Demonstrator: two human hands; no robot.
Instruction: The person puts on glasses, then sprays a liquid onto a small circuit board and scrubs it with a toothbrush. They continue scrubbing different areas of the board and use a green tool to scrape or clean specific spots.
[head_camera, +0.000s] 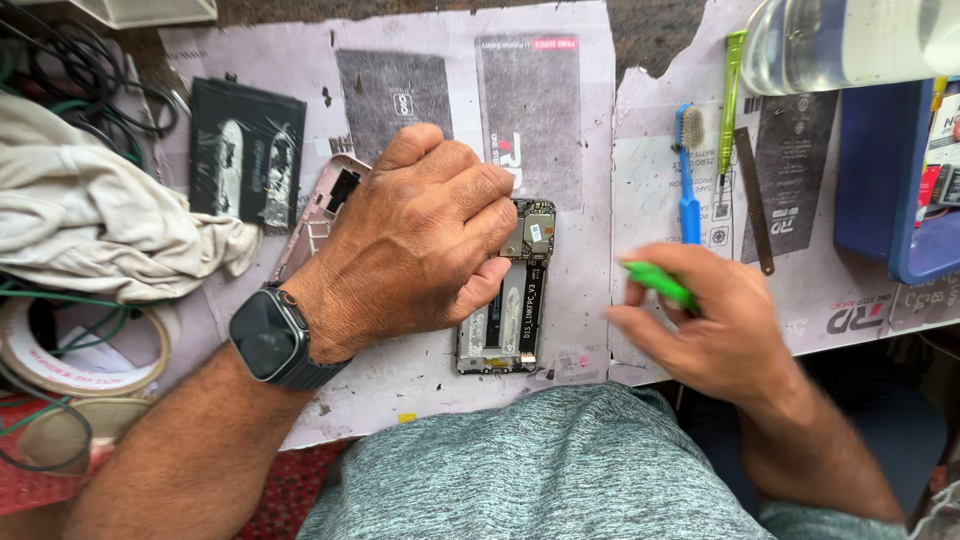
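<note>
An opened phone (505, 320) lies face down on the paper-covered bench, its circuit board and black inner parts showing. My left hand (415, 240), with a dark watch on the wrist, rests closed over the phone's upper left part and presses on it. My right hand (715, 320) hovers to the right of the phone, blurred, pinching a bright green tool (660, 283) between thumb and fingers. A pink phone back cover (318, 215) lies just left of my left hand, partly hidden by it.
A black phone part (245, 150) and a crumpled beige cloth (110, 215) lie at the left, with tape rolls (85, 350) below. A blue brush (688, 170), green screwdriver (733, 85), metal strip (755, 200), clear bottle (850, 40) and blue tray (895, 180) stand at the right.
</note>
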